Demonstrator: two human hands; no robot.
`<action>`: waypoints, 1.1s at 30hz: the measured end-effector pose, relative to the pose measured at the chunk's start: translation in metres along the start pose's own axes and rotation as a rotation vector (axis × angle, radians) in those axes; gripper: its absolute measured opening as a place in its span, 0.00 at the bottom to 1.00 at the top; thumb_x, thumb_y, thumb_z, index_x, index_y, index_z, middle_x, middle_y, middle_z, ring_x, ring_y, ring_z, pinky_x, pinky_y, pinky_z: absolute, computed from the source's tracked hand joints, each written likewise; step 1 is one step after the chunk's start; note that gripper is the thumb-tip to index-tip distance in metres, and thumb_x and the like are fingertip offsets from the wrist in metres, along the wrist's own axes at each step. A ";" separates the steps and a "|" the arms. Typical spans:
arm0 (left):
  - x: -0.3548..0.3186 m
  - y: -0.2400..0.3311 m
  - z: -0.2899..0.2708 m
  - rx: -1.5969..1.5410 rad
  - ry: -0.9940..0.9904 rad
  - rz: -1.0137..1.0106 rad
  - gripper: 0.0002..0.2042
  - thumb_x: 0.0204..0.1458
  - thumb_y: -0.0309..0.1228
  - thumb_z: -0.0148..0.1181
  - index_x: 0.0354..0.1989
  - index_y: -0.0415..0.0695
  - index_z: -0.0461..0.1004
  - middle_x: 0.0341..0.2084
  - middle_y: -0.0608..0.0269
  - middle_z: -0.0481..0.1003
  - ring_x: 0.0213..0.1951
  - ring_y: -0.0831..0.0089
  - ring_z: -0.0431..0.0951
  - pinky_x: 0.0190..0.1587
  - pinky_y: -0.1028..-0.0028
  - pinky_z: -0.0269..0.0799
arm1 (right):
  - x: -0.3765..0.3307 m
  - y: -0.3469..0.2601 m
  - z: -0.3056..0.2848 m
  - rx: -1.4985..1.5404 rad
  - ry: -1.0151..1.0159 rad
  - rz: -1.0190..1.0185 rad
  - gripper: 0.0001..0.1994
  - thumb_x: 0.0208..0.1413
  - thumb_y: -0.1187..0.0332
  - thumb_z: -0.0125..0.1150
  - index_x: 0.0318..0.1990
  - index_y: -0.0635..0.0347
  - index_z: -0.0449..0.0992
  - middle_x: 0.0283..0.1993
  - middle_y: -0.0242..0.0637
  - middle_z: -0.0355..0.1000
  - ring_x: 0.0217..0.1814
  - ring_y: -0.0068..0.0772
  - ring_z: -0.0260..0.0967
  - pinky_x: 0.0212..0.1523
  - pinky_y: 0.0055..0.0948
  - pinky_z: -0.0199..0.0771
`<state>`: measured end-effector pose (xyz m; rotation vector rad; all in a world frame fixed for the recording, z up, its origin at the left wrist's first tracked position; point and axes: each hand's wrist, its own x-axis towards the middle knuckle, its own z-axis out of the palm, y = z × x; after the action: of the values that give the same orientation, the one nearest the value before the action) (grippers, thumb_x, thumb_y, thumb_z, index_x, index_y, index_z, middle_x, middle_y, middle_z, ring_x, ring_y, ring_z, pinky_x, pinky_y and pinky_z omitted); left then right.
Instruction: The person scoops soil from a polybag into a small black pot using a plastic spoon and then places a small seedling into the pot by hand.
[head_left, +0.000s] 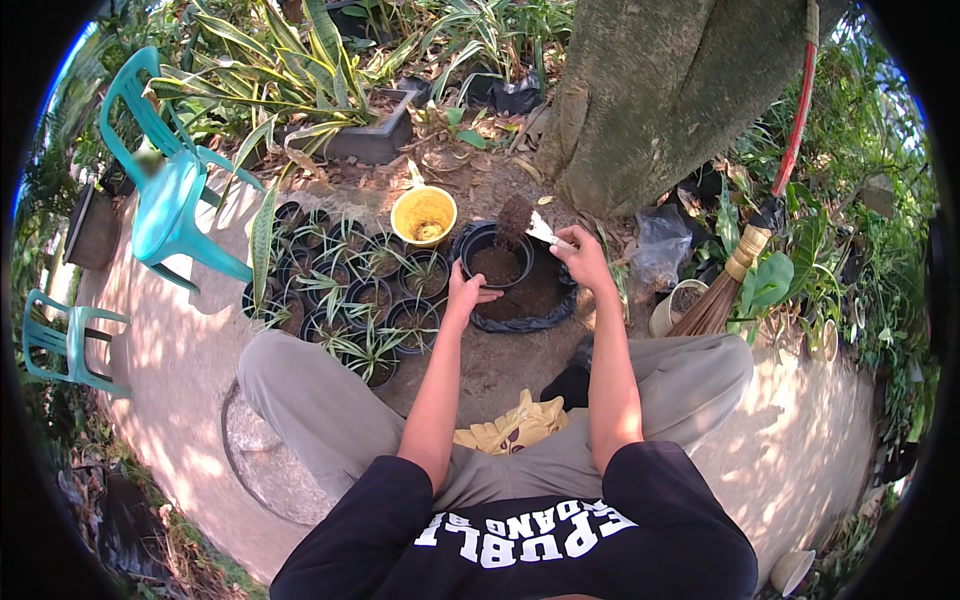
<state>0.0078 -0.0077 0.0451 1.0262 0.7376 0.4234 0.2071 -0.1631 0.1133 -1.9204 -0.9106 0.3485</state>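
Note:
My left hand [472, 296] grips the near left side of a round black plant pot [468, 262], which has dark soil in its bottom. Closed around the handle end of a small trowel [541, 229], my right hand [584, 258] is just right of the pot. Dark soil [515, 218] is heaped on the trowel's blade, over the pot's far right rim. The pot is held above the left part of a wide, black-lined tub [530, 323] of loose soil. To the left stand several small black pots with spiky green seedlings [368, 345].
A yellow dipper [424, 216] with a handle sits beyond the seedlings. Teal plastic chairs [168, 205] stand left. A tree trunk [640, 110] rises ahead. Right are a clear plastic bag [661, 245] and a stick broom [722, 290]. Yellow cloth [515, 428] lies between my legs.

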 end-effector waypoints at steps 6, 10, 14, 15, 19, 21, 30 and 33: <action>-0.005 0.006 0.000 0.016 0.018 0.017 0.32 0.53 0.20 0.46 0.67 0.39 0.45 0.47 0.38 0.74 0.35 0.50 0.84 0.37 0.62 0.83 | -0.003 -0.012 0.002 -0.101 -0.013 0.002 0.15 0.51 0.69 0.69 0.45 0.62 0.76 0.43 0.45 0.78 0.48 0.43 0.76 0.50 0.38 0.71; -0.008 0.009 0.001 0.029 0.035 -0.012 0.34 0.53 0.21 0.46 0.70 0.39 0.41 0.48 0.38 0.73 0.35 0.50 0.84 0.38 0.62 0.83 | -0.005 -0.013 0.005 -0.131 -0.007 0.017 0.15 0.49 0.69 0.70 0.45 0.60 0.77 0.44 0.46 0.79 0.51 0.49 0.75 0.50 0.40 0.72; -0.002 0.005 -0.008 0.016 0.028 0.001 0.39 0.54 0.22 0.46 0.72 0.43 0.34 0.47 0.37 0.73 0.33 0.51 0.84 0.39 0.61 0.82 | -0.004 -0.024 0.008 -0.127 0.014 0.006 0.15 0.49 0.69 0.70 0.44 0.59 0.77 0.44 0.45 0.78 0.50 0.49 0.75 0.50 0.41 0.71; -0.002 0.003 -0.007 0.009 0.023 0.001 0.39 0.54 0.22 0.47 0.72 0.42 0.34 0.47 0.37 0.73 0.33 0.51 0.84 0.39 0.61 0.82 | -0.004 -0.027 0.008 -0.147 0.023 0.007 0.14 0.49 0.69 0.70 0.44 0.59 0.77 0.44 0.45 0.78 0.50 0.49 0.74 0.50 0.42 0.71; -0.002 0.003 -0.007 0.018 -0.001 -0.001 0.37 0.54 0.22 0.47 0.72 0.42 0.37 0.48 0.36 0.73 0.33 0.51 0.84 0.37 0.62 0.82 | -0.010 -0.031 0.011 -0.253 0.079 -0.026 0.14 0.49 0.70 0.69 0.43 0.57 0.77 0.41 0.43 0.78 0.51 0.50 0.71 0.51 0.45 0.70; -0.005 0.003 -0.004 0.029 0.020 -0.004 0.35 0.53 0.21 0.47 0.70 0.41 0.40 0.48 0.38 0.73 0.35 0.50 0.84 0.38 0.62 0.83 | -0.009 -0.030 0.008 -0.298 0.090 -0.067 0.14 0.48 0.70 0.70 0.43 0.56 0.76 0.41 0.43 0.77 0.51 0.51 0.70 0.51 0.46 0.69; -0.001 -0.001 -0.007 -0.054 0.063 0.078 0.27 0.53 0.20 0.46 0.63 0.40 0.49 0.47 0.40 0.74 0.35 0.49 0.84 0.37 0.62 0.84 | -0.005 -0.019 0.007 -0.225 0.135 -0.051 0.14 0.50 0.69 0.68 0.44 0.57 0.76 0.44 0.44 0.76 0.51 0.52 0.70 0.52 0.45 0.69; 0.003 -0.002 -0.005 -0.079 0.087 0.098 0.28 0.52 0.17 0.44 0.63 0.40 0.48 0.48 0.40 0.72 0.36 0.49 0.84 0.37 0.63 0.84 | -0.003 -0.012 0.008 -0.170 0.104 -0.012 0.14 0.50 0.69 0.68 0.45 0.57 0.76 0.45 0.45 0.76 0.52 0.50 0.71 0.52 0.43 0.69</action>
<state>0.0060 -0.0036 0.0412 0.9771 0.7446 0.5801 0.1952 -0.1573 0.1193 -2.0670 -0.9062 0.1669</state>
